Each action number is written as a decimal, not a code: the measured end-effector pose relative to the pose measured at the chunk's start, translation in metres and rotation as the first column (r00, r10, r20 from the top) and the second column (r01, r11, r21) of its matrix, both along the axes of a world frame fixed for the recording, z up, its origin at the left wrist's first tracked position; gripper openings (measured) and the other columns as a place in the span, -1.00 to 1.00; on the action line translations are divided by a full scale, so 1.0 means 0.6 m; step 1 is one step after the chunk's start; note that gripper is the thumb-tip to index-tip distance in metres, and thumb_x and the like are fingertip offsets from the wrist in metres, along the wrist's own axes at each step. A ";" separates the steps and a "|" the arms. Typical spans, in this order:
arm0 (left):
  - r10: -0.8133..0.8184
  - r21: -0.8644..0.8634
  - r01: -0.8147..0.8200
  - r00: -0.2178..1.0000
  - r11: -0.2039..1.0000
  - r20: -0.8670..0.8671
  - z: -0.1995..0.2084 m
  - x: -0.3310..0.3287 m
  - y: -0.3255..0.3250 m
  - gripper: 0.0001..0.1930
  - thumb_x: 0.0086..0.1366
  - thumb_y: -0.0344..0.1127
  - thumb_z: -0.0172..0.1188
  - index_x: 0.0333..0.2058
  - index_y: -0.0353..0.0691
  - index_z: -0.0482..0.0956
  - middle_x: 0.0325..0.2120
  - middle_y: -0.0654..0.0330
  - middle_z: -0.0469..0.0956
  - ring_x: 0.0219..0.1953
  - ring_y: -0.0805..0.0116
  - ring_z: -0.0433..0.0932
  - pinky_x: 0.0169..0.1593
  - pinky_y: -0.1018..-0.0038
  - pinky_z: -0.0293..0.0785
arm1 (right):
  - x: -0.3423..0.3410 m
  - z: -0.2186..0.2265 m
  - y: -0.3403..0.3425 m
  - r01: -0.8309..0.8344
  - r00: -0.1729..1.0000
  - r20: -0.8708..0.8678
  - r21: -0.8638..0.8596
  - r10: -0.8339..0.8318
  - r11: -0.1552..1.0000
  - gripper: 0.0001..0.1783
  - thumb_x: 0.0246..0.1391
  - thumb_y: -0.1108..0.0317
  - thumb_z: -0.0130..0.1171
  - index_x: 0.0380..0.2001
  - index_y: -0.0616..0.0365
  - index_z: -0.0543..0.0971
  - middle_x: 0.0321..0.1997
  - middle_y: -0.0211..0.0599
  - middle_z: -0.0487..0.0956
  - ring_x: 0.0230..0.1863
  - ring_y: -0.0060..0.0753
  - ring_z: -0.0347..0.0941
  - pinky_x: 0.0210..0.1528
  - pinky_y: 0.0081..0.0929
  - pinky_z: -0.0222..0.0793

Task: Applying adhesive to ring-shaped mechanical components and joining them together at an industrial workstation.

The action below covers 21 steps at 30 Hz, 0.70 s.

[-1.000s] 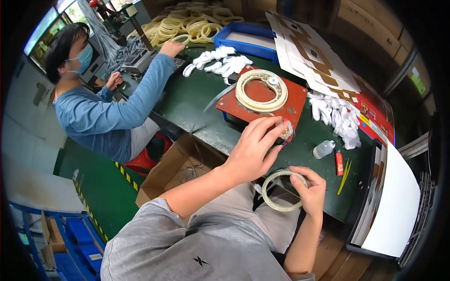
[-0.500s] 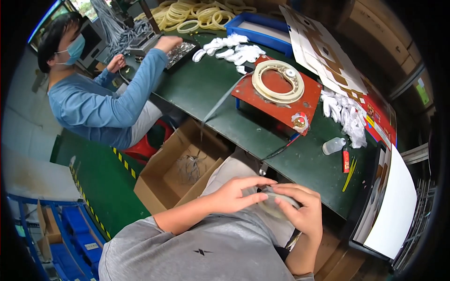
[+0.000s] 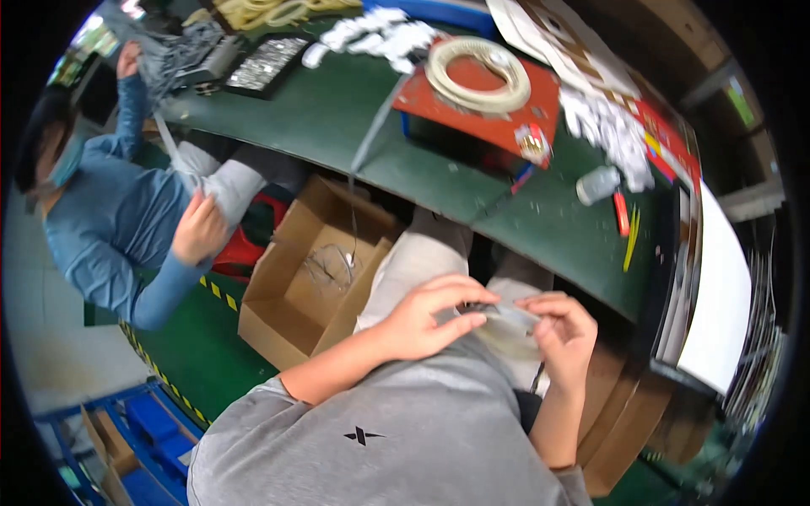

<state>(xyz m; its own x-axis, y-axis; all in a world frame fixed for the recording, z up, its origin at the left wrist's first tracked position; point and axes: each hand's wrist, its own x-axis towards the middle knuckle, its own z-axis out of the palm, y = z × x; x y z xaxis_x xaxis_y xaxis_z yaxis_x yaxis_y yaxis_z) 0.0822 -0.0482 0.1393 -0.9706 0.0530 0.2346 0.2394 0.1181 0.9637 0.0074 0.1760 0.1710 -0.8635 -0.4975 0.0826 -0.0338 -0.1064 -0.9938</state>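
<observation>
Low over my lap, both hands hold what looks like a roll of clear tape (image 3: 510, 319), translucent and pale yellowish, blurred by motion. My left hand (image 3: 422, 319) pinches its left end, where a dark spot shows between thumb and fingers. At its right end the thumb and fingers of my right hand (image 3: 567, 333) are closed on the edge. Beyond the hands, on the table, a cream-coloured coiled ring (image 3: 485, 103) lies on a red raised plate (image 3: 413, 94).
A cardboard box (image 3: 283, 308) with thin grey strands inside stands left of my legs. Beside it a co-worker (image 3: 126, 228) holds a grey cable. The green table (image 3: 312, 110) bears white gloves (image 3: 380, 38), a small bottle (image 3: 597, 185), a red lighter (image 3: 622, 212) and yellow tweezers (image 3: 631, 239).
My hands have drawn apart slightly, with more of the clear piece showing between them. The co-worker's near hand has come down from the tray, pulling a grey cable. The view has shifted.
</observation>
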 end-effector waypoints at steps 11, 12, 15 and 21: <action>-0.103 -0.042 0.102 0.994 0.994 -0.044 0.015 -0.016 -0.017 -0.66 0.25 -0.39 0.31 0.02 -0.26 0.66 -0.24 0.28 0.44 -0.33 0.57 0.37 -0.30 0.66 0.28 | 0.016 0.036 0.004 0.252 0.968 0.048 -0.249 -0.248 0.935 -0.85 0.14 0.52 0.28 -0.23 0.31 0.56 -0.25 -0.03 0.65 -0.47 -0.64 0.50 -0.69 -0.79 0.24; -0.099 0.028 0.099 0.995 0.995 -0.033 0.008 -0.011 -0.013 -0.65 0.24 -0.37 0.34 0.02 -0.22 0.66 -0.27 0.29 0.41 -0.33 0.55 0.34 -0.32 0.63 0.27 | 0.017 0.033 0.006 0.249 0.968 0.051 -0.282 -0.245 0.926 -0.86 0.13 0.53 0.27 -0.24 0.31 0.55 -0.26 -0.04 0.63 -0.47 -0.62 0.49 -0.70 -0.78 0.25; -0.098 0.086 0.096 0.995 0.992 0.015 0.017 -0.001 -0.015 -0.64 0.23 -0.34 0.37 0.02 -0.17 0.67 -0.29 0.29 0.39 -0.31 0.54 0.33 -0.35 0.61 0.25 | 0.022 0.031 0.009 0.258 0.966 0.054 -0.304 -0.254 0.917 -0.87 0.13 0.55 0.24 -0.25 0.29 0.53 -0.28 -0.07 0.60 -0.44 -0.59 0.49 -0.70 -0.76 0.28; -0.114 -0.003 0.114 0.993 0.993 0.014 0.012 -0.001 -0.011 -0.63 0.22 -0.35 0.38 0.02 -0.21 0.66 -0.22 0.25 0.43 -0.25 0.50 0.39 -0.30 0.61 0.35 | 0.021 0.027 0.014 0.247 0.968 0.028 -0.313 -0.251 0.917 -0.84 0.21 0.44 0.18 -0.19 0.25 0.47 -0.28 -0.16 0.45 -0.65 -0.62 0.22 -0.72 -0.73 0.20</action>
